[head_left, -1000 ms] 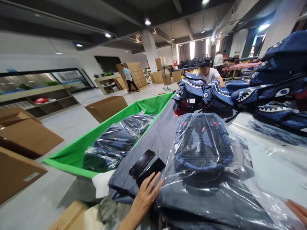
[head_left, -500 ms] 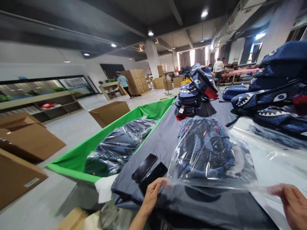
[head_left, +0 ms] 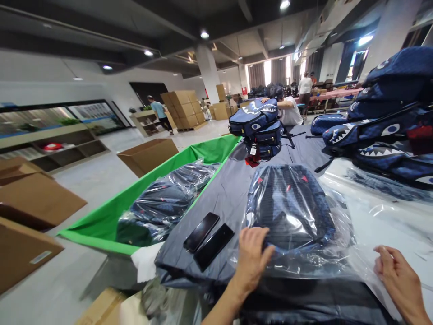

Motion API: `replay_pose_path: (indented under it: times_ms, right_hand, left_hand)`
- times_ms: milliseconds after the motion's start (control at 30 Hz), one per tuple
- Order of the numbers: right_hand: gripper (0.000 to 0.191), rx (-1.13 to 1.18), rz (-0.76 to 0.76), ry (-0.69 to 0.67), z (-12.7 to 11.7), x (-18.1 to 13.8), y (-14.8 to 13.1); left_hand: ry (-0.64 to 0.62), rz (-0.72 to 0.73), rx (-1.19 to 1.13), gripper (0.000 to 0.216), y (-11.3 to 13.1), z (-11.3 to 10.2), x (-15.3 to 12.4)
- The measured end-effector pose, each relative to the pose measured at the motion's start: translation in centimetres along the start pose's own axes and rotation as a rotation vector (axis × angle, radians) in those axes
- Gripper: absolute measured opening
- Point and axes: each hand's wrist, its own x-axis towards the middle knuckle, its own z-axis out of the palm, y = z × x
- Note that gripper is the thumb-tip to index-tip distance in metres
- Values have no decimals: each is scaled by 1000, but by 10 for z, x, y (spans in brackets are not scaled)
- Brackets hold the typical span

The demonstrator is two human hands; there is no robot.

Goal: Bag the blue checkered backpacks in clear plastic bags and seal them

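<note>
A blue backpack (head_left: 287,203) lies inside a clear plastic bag (head_left: 304,266) on the dark-covered table in front of me. My left hand (head_left: 253,257) rests on the bag at the backpack's lower left corner, thumb apart from the fingers. At the right, my right hand (head_left: 399,277) has its fingers curled together at the bag's loose corner, which stretches towards it. Left of the bag, two black phones (head_left: 214,246) lie side by side on the grey cloth.
A green-lined bin (head_left: 91,230) with bagged backpacks (head_left: 165,198) stands left of the table. Shark-face backpacks are piled at the right (head_left: 389,126) and far end (head_left: 257,122), where another person's arm (head_left: 286,104) reaches over. Clear plastic sheets (head_left: 382,203) lie at right; cardboard boxes (head_left: 37,198) stand at left.
My left hand has let go of the bag's near edge and moved up onto the bag. The bag's opening has sunk. At the far end, the top backpack has shifted left onto the pile.
</note>
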Motion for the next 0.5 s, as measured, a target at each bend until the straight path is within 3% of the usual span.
replay_pose_path:
  times_ms: [67,133,333,500]
  right_hand:
    - [57,11,10,3,1,0,-1]
    - [58,18,13,0,1,0,0]
    - [57,-31,-4,1,0,2,11]
    - [56,55,38,8,-3,1,14]
  left_hand:
    - [-160,125,0,49,23,10,11]
    - [-233,151,12,53,33,17,19]
    - [-311,120,-42,32,21,14,19]
    - [-293,112,-55,27,18,14,29]
